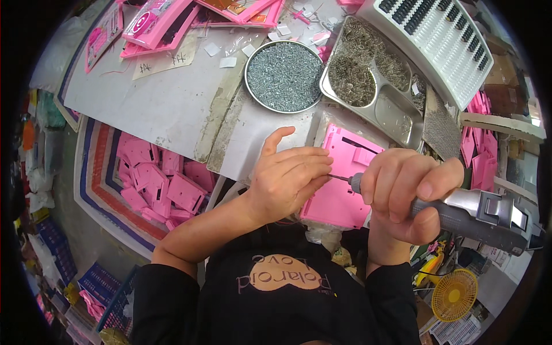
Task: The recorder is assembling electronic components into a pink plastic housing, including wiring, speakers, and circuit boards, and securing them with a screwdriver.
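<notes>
On the table (144, 109), near edge — pink rectangular plastic panel (339, 201); behind it — silver round metal dish (246, 79) left of silver compartmented metal tray (392, 109).

L hand (290, 175): nr driver bit (340, 177), partly over pink panel (339, 201)
R hand (402, 190): gripping gray pwr driver (468, 223)
Small metal pcs (284, 76): in rd dish (246, 83), far

Bright, even light — straight edges bending toward the black rim.
</notes>
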The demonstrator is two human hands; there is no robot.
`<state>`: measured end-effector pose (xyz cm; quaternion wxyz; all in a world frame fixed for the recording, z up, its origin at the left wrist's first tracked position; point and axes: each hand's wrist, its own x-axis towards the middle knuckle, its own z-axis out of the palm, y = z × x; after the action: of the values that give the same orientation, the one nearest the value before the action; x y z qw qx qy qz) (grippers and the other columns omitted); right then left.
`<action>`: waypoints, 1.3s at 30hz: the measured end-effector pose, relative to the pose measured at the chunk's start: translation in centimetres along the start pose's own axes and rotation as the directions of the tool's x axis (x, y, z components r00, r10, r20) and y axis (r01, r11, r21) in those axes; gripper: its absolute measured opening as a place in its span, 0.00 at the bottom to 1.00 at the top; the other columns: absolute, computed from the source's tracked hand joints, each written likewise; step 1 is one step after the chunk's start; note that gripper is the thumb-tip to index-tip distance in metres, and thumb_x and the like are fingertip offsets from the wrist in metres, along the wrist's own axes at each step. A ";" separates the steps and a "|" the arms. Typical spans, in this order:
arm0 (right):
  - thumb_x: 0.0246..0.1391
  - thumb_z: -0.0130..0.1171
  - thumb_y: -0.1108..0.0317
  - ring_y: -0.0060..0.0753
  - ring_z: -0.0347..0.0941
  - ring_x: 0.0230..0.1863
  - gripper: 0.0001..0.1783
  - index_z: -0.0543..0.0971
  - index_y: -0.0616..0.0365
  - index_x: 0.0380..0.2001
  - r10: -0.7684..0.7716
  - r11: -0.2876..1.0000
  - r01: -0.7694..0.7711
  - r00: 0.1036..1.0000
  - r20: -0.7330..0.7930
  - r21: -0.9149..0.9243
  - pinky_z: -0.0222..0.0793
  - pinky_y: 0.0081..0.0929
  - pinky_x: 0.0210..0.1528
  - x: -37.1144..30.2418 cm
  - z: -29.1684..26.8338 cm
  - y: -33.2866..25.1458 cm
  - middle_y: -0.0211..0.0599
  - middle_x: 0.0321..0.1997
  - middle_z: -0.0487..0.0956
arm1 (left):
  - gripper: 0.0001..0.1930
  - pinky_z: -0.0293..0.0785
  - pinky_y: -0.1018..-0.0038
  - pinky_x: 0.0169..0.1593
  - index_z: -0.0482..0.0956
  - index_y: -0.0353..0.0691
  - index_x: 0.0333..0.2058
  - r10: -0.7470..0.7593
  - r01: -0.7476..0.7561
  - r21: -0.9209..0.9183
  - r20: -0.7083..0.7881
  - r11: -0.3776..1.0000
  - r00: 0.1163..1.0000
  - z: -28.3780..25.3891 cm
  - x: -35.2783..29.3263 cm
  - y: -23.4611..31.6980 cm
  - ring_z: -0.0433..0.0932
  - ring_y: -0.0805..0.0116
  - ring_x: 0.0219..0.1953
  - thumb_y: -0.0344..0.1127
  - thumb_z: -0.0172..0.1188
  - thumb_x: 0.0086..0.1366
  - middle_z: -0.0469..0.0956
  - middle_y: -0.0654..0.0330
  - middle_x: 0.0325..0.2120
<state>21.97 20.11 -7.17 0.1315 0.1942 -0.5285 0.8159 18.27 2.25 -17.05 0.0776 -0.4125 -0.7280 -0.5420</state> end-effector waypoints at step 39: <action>0.57 0.69 0.68 0.32 0.72 0.17 0.16 0.74 0.60 0.43 -0.013 1.000 0.011 0.995 0.094 0.027 0.75 0.35 0.25 -2.5 1.7 -1.0 0.35 0.20 0.76 | 0.08 0.61 0.62 0.51 0.80 0.46 0.31 0.090 -0.112 0.053 0.310 0.992 0.947 -2.4 -0.1 1.2 0.77 0.69 0.35 0.35 0.71 0.54 0.80 0.69 0.30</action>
<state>24.97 18.97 -6.86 0.1085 0.2375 -0.5220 0.8120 18.33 0.22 -15.29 0.0057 -0.5254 -0.7276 -0.4411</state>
